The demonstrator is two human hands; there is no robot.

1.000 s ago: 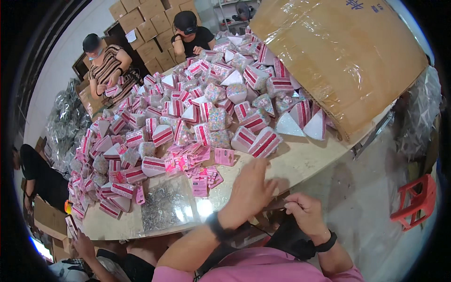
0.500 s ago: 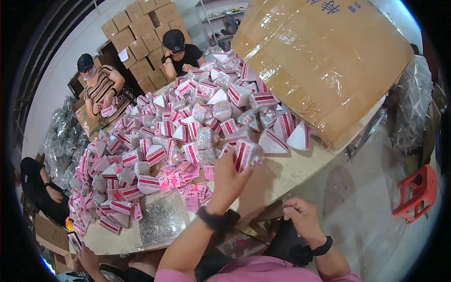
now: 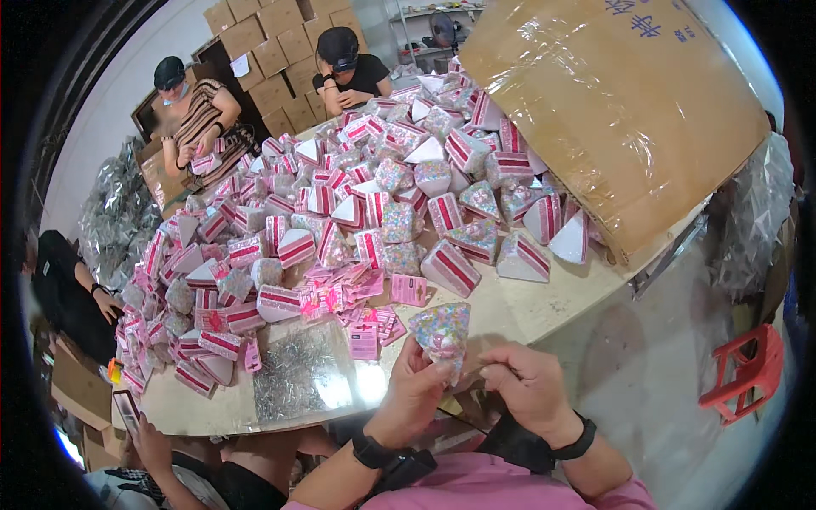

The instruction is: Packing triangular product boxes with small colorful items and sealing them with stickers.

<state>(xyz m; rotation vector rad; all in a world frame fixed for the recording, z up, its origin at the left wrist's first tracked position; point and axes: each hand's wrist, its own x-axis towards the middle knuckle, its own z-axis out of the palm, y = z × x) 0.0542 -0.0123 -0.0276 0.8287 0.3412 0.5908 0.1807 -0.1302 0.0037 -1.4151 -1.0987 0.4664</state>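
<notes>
My left hand (image 3: 415, 393) holds up a wedge-shaped cake-slice toy (image 3: 442, 330) with its sprinkle-covered top facing me, just above the near table edge. My right hand (image 3: 525, 384) sits beside it, fingers curled toward the wedge's lower tip; whether it pinches anything is unclear. Both wrists wear black bands. Ahead on the round table (image 3: 544, 310) lies a large heap of similar pink-and-white striped wedges (image 3: 340, 212), with small pink cards (image 3: 374, 327) scattered at its near side.
A big cardboard box (image 3: 620, 110) wrapped in film leans over the table's right side. A shiny pile of small clear bags (image 3: 297, 374) lies near my left. Other people sit at the far side, the left and lower left. A red stool (image 3: 744, 374) stands right.
My left hand picked a wedge from the near edge of the pile and drew it back toward me. My right hand rose from my lap to meet it.
</notes>
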